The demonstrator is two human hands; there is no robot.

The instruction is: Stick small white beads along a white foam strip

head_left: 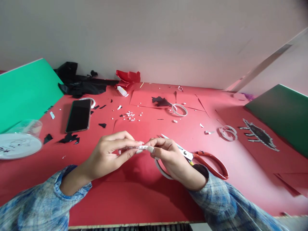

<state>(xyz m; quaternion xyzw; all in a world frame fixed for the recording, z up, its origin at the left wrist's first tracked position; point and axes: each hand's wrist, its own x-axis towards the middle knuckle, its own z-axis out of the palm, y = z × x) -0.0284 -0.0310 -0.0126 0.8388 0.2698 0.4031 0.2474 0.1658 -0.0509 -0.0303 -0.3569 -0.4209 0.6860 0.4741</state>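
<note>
Both hands meet over the middle of the red table, pinching a thin beaded piece [143,147] held edge-on, with white along its rim. My left hand [106,154] grips its left end between thumb and fingers. At the other end, the thumb and fingers of my right hand [170,157] are closed on the white part. Its full shape is hidden by the fingers. Under my right hand shows part of a white ring [161,170]. Red-handled scissors [189,154] lie just beyond my right wrist, partly covered by it. Several loose white beads [130,115] are scattered past my fingers.
A phone [79,115] and a clear tub with a white lid [20,146] lie left. Black scraps [84,85], a small white bottle [122,91] and another white ring [179,110] are farther back. A bead-edged black eye shape [261,134] lies right. Green boards [29,93] flank both sides.
</note>
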